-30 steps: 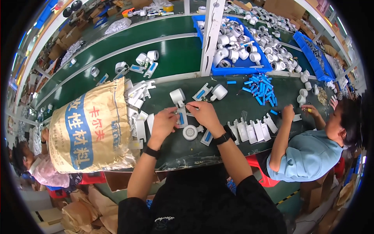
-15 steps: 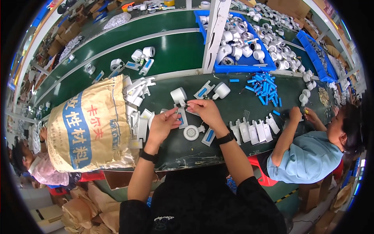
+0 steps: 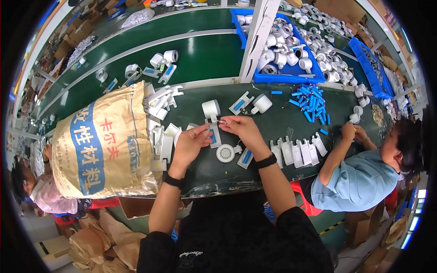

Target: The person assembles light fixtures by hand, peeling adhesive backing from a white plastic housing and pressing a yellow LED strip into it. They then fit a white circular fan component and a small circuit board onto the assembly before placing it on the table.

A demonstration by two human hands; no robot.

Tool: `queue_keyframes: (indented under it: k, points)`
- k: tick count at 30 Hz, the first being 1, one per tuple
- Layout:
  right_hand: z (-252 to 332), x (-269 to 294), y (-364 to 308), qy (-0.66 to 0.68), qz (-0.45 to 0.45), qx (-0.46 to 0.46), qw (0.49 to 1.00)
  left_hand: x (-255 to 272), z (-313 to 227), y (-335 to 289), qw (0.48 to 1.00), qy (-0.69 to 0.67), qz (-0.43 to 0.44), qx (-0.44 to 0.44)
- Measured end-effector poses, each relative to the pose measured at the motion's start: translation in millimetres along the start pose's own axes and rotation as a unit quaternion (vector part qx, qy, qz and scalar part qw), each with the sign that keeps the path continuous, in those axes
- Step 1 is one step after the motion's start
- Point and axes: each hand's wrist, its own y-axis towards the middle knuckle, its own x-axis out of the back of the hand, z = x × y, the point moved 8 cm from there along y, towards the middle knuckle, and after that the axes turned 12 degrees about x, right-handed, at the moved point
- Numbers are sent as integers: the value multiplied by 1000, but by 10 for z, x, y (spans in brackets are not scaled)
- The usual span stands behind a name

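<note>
Left hand (image 3: pixel 191 143) curls its fingers beside a white housing (image 3: pixel 216 140) midway between the tabletop's (image 3: pixel 218 183) near and far edges; its grip I cannot tell. Right hand (image 3: pixel 244 130) pinches a small thin piece (image 3: pixel 221 121) above the housing. Blue cells (image 3: pixel 311 103) lie heaped toward the far edge; a round white grille (image 3: pixel 225 154) lies nearer the front.

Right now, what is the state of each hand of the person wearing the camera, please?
Left hand: partly curled at a white holder; whether it grips anything cannot be told.
Right hand: closed, pinching a thin piece.
</note>
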Motion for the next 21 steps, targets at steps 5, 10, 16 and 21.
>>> queue_keyframes:
  k: [5,10,16,21]
  points:
    - [13,-42,1,-30,4,17,999,43,36,-18,1000,1,-1,-1]
    - [122,-24,-49,-193,-17,98,976,4,30,-38,999,37,1,-3]
    - [379,-227,-218,-370,-24,288,883,6,-64,-89,984,149,-62,-73]
    - [284,-316,-268,-382,-19,289,878,-38,-177,-121,965,232,-98,-67]
